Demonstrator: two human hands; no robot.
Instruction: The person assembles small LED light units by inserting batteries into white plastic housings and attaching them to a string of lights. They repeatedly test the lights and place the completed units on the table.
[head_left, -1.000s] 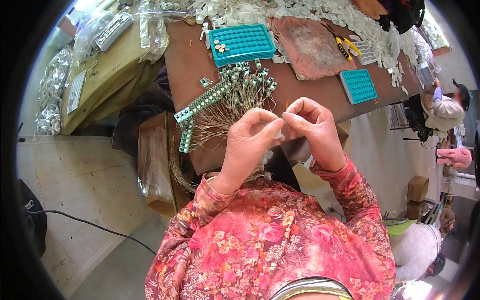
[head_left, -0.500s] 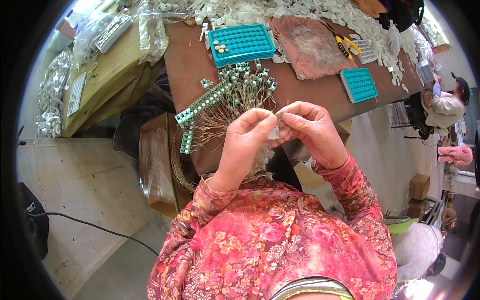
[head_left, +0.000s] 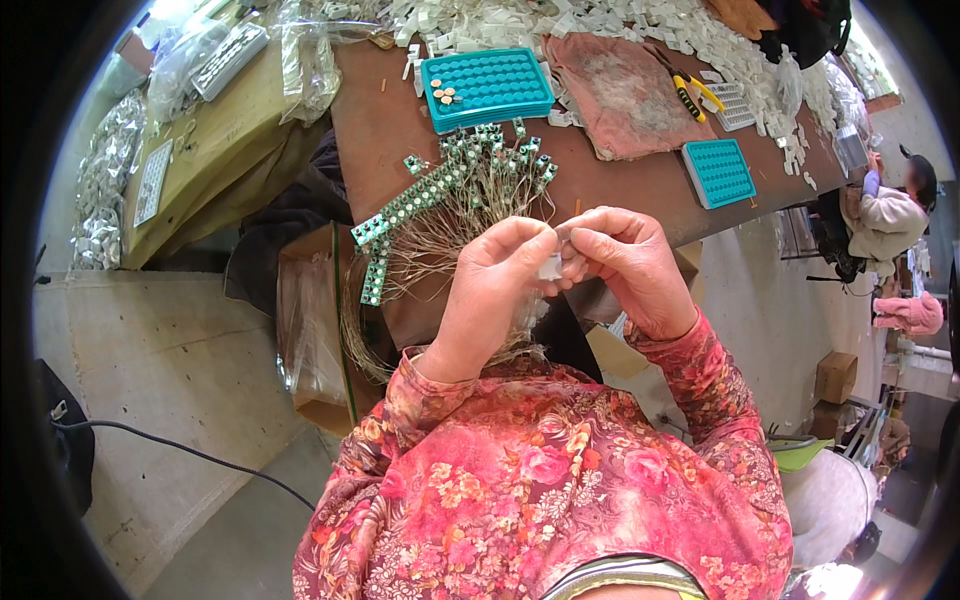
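Observation:
Thumb and fingers pinched, my left hand point(head_left: 500, 275) holds a small white plastic piece point(head_left: 550, 267) in front of my chest. My right hand point(head_left: 630, 260) meets it there, fingertips closed at the same piece; whether it grips the piece or something finer is hidden by the fingers. Just beyond my hands, a bundle of thin wires point(head_left: 465, 215) fans over the table edge. Small green circuit boards point(head_left: 405, 208) sit at the wire ends, several in a joined strip and others in a loose cluster.
On the brown table point(head_left: 385, 110) are a stack of teal trays point(head_left: 490, 75) with several coin-like discs point(head_left: 446, 95), a smaller teal tray point(head_left: 720, 172), a reddish cloth point(head_left: 625, 100), yellow-handled pliers point(head_left: 690, 98) and heaped white plastic pieces point(head_left: 500, 25). A cardboard box point(head_left: 308, 300) stands left. Another person point(head_left: 893, 215) works at right.
My hands stay together at the white piece, with only slight finger movement. The whole view has shifted a little.

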